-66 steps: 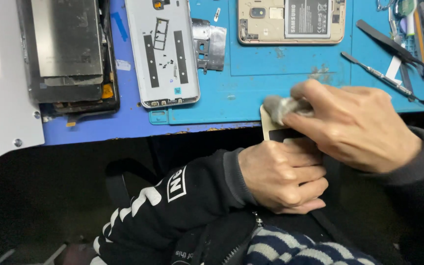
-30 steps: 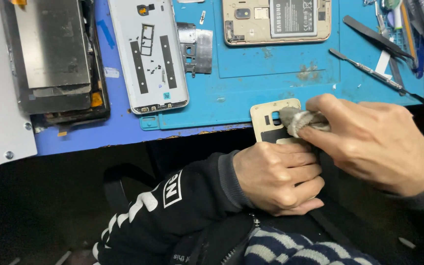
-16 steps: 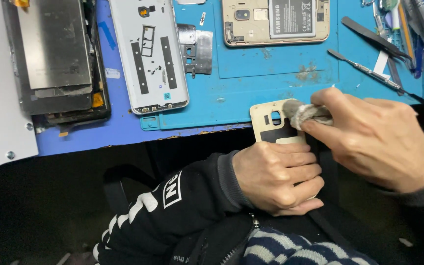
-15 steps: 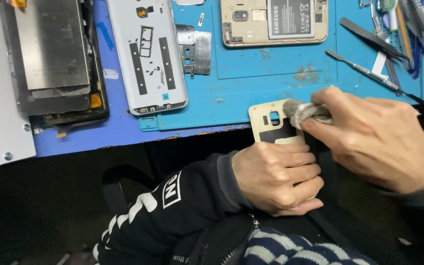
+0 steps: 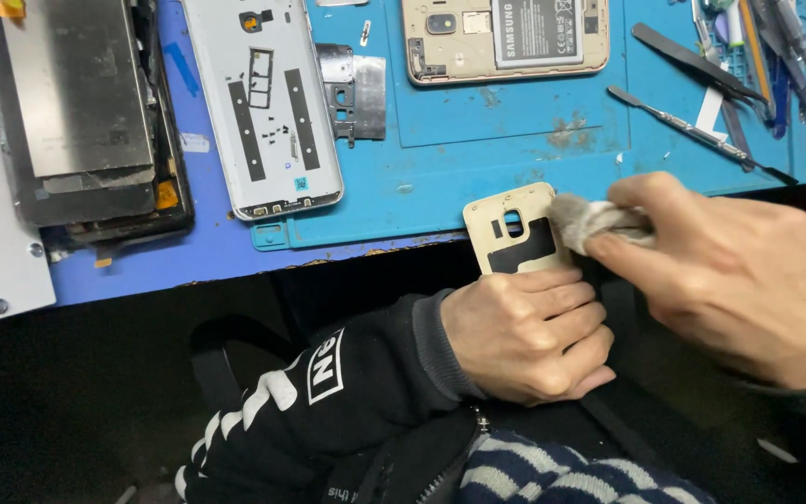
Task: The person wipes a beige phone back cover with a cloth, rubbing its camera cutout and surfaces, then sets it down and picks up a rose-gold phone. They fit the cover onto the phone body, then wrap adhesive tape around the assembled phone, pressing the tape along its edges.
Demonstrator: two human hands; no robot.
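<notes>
Gold plastic phone back cover [image 5: 515, 233]: clamped in left hand [image 5: 524, 334]; right hand [image 5: 739, 271] pinches grey cloth wad [image 5: 585, 219] against it, wiping unfinished.

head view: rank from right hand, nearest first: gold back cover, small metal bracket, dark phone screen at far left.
From the right hand:
1. Gold back cover, just to its left, in the left hand.
2. Small metal bracket, up and left on the mat.
3. Dark phone screen, far left.
</notes>
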